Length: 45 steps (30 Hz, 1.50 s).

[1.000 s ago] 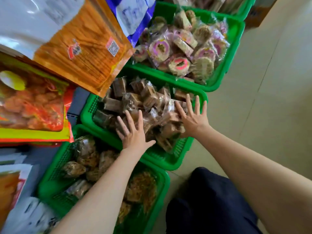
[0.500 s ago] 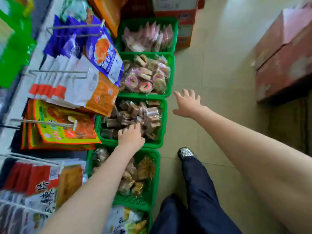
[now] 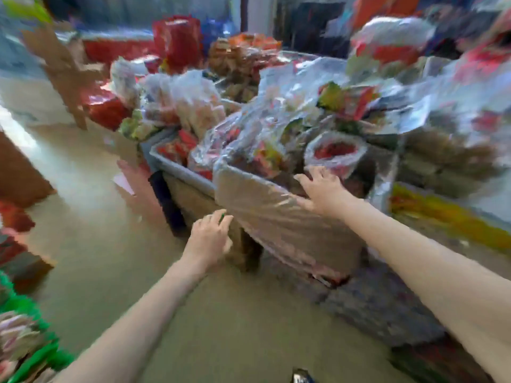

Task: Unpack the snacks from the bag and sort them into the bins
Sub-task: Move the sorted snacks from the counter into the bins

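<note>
The view is blurred by motion. A large clear plastic bag (image 3: 279, 217) full of wrapped snacks sits in front of me, its mouth open at the top. My right hand (image 3: 322, 189) reaches over the bag's near rim with fingers spread, touching the plastic. My left hand (image 3: 208, 236) hovers lower left of the bag, fingers loosely extended, holding nothing. A green bin (image 3: 33, 355) with pink-wrapped snacks shows at the bottom left corner.
A grey tray (image 3: 177, 170) of red packets stands left of the bag. More bags of snacks (image 3: 190, 106) and red packages (image 3: 177, 40) pile up behind. Brown cardboard (image 3: 66, 67) stands at the left. Beige floor (image 3: 91, 244) lies between me and the pile.
My view has swung away from the row of green bins to the pile of snack bags. Both hands left the bins; the right one now touches the big plastic bag.
</note>
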Available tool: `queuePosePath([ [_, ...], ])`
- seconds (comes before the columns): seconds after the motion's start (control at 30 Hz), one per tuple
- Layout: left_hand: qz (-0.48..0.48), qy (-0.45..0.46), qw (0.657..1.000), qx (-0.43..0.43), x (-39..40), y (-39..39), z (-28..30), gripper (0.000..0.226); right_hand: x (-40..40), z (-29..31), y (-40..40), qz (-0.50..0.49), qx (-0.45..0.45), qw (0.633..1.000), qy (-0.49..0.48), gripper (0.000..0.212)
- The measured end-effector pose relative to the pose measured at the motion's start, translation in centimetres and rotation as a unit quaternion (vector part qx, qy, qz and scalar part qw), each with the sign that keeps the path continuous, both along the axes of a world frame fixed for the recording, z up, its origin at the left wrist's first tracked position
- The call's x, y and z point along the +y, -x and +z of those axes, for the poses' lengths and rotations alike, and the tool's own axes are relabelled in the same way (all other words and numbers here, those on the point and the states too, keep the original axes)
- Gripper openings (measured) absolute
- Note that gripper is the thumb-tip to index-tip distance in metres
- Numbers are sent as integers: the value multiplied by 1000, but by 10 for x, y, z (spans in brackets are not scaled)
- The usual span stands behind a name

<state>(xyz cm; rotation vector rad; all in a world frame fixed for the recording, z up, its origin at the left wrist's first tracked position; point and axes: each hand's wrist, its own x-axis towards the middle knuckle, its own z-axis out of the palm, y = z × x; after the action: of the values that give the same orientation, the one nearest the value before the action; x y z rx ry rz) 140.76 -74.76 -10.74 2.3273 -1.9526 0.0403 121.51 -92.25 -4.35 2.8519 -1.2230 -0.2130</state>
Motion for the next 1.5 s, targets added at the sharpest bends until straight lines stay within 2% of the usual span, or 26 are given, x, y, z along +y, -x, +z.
queuePosePath([
  [0.1,-148,34,988,-17,-73,125,27,47,-19,16,168,-108,-6,994,36,60],
  [0.13,-195,52,979,-26,-92,169,31,40,-22,16,221,-149,5,988,36,59],
  [0.17,-235,65,969,-26,-111,211,35,31,-24,15,272,-195,16,980,24,59],
  [0.23,-297,56,953,-15,-145,293,40,36,-26,12,368,-281,38,959,-15,57],
  [0.37,-308,55,949,27,-198,449,48,44,-37,14,531,-357,64,931,-34,56],
  [0.47,-289,-7,957,25,-229,534,38,41,-45,19,622,-406,64,910,-57,48],
  [0.6,-296,-51,953,31,-256,592,22,41,-56,11,688,-434,20,894,-107,38],
  [0.63,-285,-60,956,39,-256,590,20,42,-57,6,687,-429,16,896,-113,38],
  [0.67,-304,-61,951,21,-299,628,16,43,-75,-3,722,-453,-1,884,-118,39],
  [0.8,-261,-81,961,36,-336,649,21,43,-84,-16,737,-440,2,888,-135,47],
  [0.9,-268,-99,956,65,-365,707,18,40,-99,-5,787,-448,5,887,-112,47],
  [1.0,-320,-98,940,68,-380,779,22,40,-104,3,847,-473,-27,875,-99,42],
  [1.13,-339,-92,934,71,-385,877,15,39,-118,-9,930,-470,-41,876,-98,44],
  [1.37,-246,-113,961,58,-413,1032,-20,42,-159,-30,1082,-332,-62,938,-75,45],
  [1.5,-219,-147,965,17,-419,1097,-13,45,-173,-28,1157,-287,-65,952,-78,45],
])
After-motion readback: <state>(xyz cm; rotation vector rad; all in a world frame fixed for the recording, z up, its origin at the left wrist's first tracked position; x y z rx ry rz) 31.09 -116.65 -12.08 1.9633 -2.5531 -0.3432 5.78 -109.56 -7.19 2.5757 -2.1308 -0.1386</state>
